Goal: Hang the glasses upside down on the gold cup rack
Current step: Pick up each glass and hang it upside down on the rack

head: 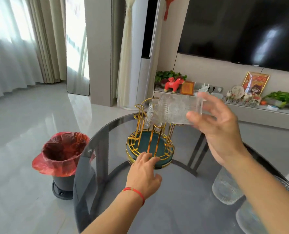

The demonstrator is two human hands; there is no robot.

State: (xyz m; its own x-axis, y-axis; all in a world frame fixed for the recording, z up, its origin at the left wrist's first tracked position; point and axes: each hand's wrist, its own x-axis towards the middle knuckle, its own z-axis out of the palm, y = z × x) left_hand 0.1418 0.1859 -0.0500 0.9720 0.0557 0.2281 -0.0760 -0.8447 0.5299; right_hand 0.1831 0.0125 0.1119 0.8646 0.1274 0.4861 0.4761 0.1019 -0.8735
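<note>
The gold cup rack [140,125] with a dark green round base stands on the round dark glass table [174,200]. One ribbed clear glass [151,114] hangs upside down on a prong at its back. My right hand [219,130] holds a second ribbed glass [177,109] on its side above the rack, mouth pointing left. My left hand [145,173] rests its fingertips on the front rim of the rack's base, fingers spread. Two more clear glasses [224,188] [248,220] stand on the table at the right, partly hidden by my right forearm.
A black bin with a red bag [62,157] stands on the floor left of the table. Behind it are a TV console with ornaments and plants [241,98], a wall TV [241,31], a tall white unit and curtains.
</note>
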